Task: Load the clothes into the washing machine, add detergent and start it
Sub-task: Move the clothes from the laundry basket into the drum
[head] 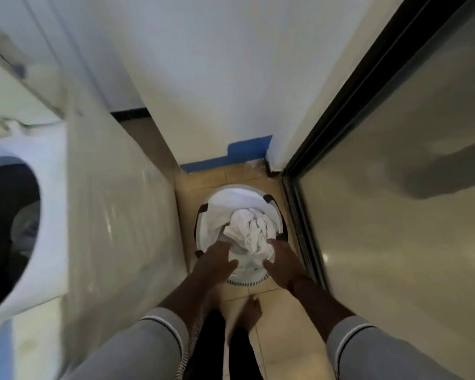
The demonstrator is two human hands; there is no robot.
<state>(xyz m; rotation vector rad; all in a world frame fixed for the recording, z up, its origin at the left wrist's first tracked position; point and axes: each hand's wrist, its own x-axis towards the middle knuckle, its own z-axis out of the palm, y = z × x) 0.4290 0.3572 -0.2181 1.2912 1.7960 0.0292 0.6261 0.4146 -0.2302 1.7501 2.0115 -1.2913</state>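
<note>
Pretty tight little corner tbh. Plain white wall [203, 64] straight ahead, with a strip of blue [231, 157] running along its foot where it meets the floor, and a dark skirting [129, 114] further left. The floor [280, 311] is beige glossy tiles. The right side is all sliding door, a black frame [368, 78] with a frosted glass pane [395, 215] catching soft reflections. Light is even and a bit dim

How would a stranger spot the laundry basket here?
Start at the white washing machine on the left, then move right to the tiled floor strip. There stands the laundry basket, the only round white tub, with dark handles and crumpled white clothes inside.
</note>
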